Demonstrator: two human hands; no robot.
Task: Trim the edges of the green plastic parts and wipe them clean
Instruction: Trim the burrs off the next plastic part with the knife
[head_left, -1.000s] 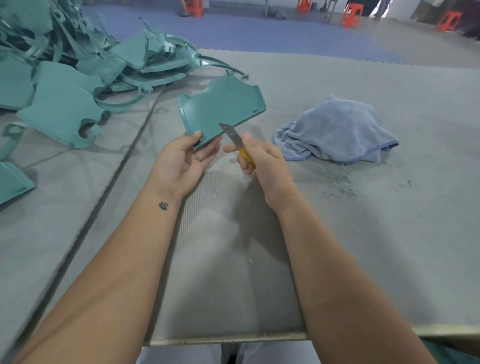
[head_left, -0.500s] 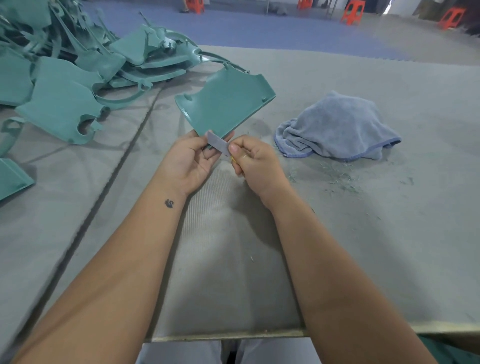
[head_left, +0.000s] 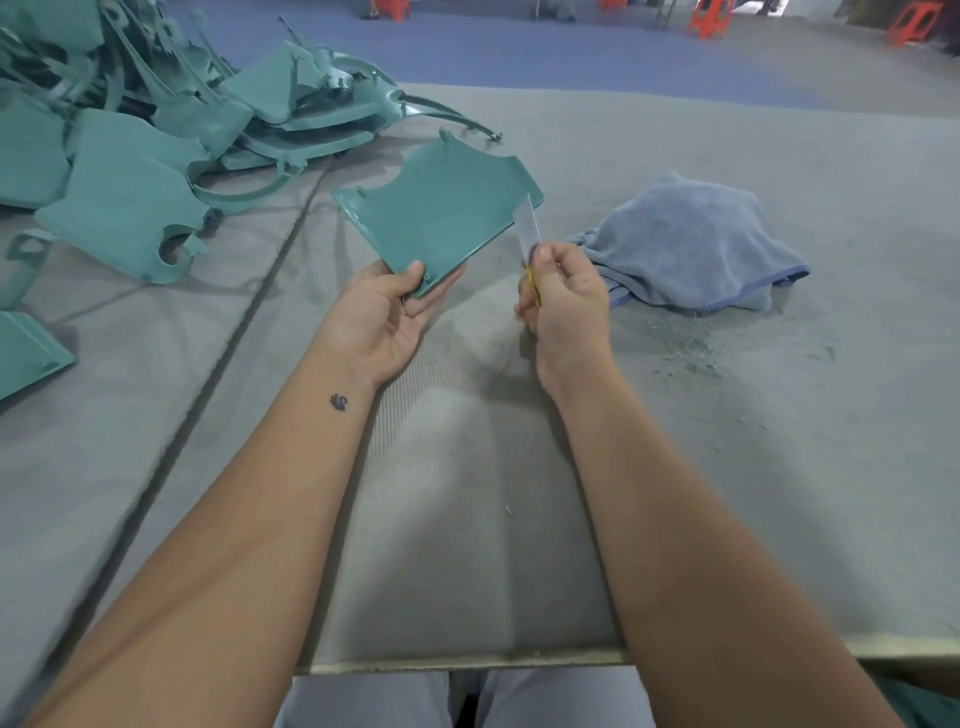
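Roughly at 10 o'clock, a heap of green parts (head_left: 156, 135) is piled on the grey mat (head_left: 467, 519), w/ one more green piece (head_left: 26, 348) seen lying flat at the 9 o'clock edge. Nearer centre, at approx 12 o'clock from the hands, a single green plastic part (head_left: 436, 213) is held up off the mat, tilted, its near corner pinched by the left hand (head_left: 384, 317): thumb is laid on the top face, fingers are curled underneath. Just to its right, a knife (head_left: 527, 234) w/ a pale blade & yellow handle is gripped in the right hand (head_left: 566, 306), fingers clenched round the handle, thumb pressed near the blade base. The blade is pointed up toward 12 o'clock & its tip is seen at the part's right-hand edge; actual contact cannot be told, since the blade is blurred. Further right, at approx 2 o'clock, a crumpled blue-grey towel (head_left: 685, 244) is lain on the mat, well apart from the part. Fine green shavings (head_left: 691, 353) are scattered at 3 o'clock, just in front of the towel. Orange stools (head_left: 706, 18) are visible far off at 1 o'clock.
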